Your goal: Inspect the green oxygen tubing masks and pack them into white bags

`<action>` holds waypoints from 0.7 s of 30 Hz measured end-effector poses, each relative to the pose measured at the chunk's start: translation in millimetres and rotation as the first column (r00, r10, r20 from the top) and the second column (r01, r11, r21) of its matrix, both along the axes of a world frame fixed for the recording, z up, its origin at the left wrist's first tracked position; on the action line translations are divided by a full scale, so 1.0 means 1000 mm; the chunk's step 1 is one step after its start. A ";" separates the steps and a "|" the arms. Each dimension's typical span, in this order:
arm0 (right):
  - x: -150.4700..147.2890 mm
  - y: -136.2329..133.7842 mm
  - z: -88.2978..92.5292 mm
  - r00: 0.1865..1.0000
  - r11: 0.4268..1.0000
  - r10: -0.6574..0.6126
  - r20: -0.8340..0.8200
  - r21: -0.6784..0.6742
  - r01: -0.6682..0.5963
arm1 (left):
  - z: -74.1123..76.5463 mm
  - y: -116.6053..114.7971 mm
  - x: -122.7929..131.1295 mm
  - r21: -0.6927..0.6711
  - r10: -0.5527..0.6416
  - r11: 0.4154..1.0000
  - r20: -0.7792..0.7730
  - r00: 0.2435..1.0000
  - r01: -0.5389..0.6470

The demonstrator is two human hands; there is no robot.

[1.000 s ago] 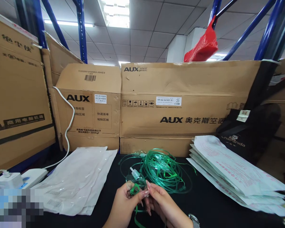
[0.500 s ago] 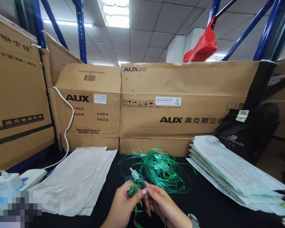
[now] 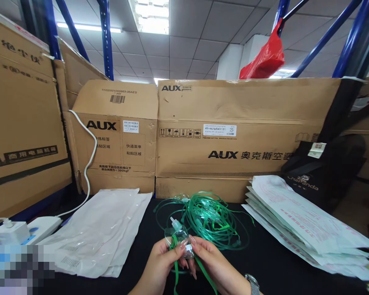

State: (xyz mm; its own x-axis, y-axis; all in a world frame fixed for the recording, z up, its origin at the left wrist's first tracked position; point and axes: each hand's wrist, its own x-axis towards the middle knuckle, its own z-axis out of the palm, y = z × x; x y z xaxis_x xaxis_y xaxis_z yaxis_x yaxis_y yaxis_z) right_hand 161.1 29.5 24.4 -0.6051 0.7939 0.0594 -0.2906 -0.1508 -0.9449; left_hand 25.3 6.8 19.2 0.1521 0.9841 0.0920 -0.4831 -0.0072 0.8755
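Both hands grip a clear oxygen mask (image 3: 182, 236) near the front of the black table. My left hand (image 3: 160, 257) pinches the mask's left edge between thumb and fingers, and my right hand (image 3: 208, 255) pinches its right edge. A pale green connector (image 3: 176, 223) with a white tip points up and away from the mask. Its green elastic strap (image 3: 176, 273) hangs in two lengths, one below each hand. Just behind lies a coil of green tubing (image 3: 204, 215), tangled with clear plastic parts. My fingers partly cover the mask's lower side.
Flat plastic packages (image 3: 103, 229) lie to the left, near a white power strip (image 3: 44, 226). White printed pouches (image 3: 307, 219) are stacked at the right. Cardboard boxes (image 3: 249, 102) wall off the back, and a black bag (image 3: 313, 180) hangs at right.
My right hand has shifted slightly, and a second strap length now shows below it. A small white patch has come into sight on the mask. The view has shifted slightly.
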 end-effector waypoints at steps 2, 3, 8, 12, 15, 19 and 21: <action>-0.001 0.001 -0.001 1.000 1.000 -0.004 0.017 0.023 0.004 | 0.001 0.000 0.000 -0.021 -0.005 1.000 0.043 0.999 0.006; -0.001 0.001 -0.001 1.000 0.999 -0.005 0.022 0.032 0.004 | 0.001 0.001 0.000 -0.028 -0.007 1.000 0.053 0.999 0.009; -0.001 0.002 0.000 0.999 0.997 -0.014 0.036 0.079 0.011 | 0.001 0.002 0.001 -0.040 0.012 0.999 0.048 0.999 -0.010; 0.000 0.005 -0.002 0.996 0.988 -0.004 0.085 0.157 -0.010 | -0.001 0.003 0.000 -0.034 0.038 0.999 0.023 0.999 -0.037; 0.002 0.004 0.001 0.985 0.977 -0.019 0.169 0.210 -0.017 | -0.001 0.002 -0.001 -0.010 0.040 0.999 -0.019 0.999 -0.040; 0.004 -0.003 0.008 0.966 0.953 -0.046 0.256 0.302 -0.035 | 0.001 0.001 -0.001 0.013 0.024 1.000 -0.047 0.999 -0.024; 0.005 -0.007 0.011 0.965 0.947 -0.046 0.256 0.319 -0.040 | 0.000 0.001 0.000 0.010 0.039 0.999 -0.060 0.997 -0.039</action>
State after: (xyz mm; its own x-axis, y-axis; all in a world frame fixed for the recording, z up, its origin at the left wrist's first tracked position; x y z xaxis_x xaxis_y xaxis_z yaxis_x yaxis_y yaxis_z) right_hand 165.9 22.2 35.8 -0.6311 0.7605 0.1526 -0.0313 0.1715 -0.9847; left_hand 25.2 8.3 18.8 0.1191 0.9885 0.0929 -0.4286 -0.0332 0.9029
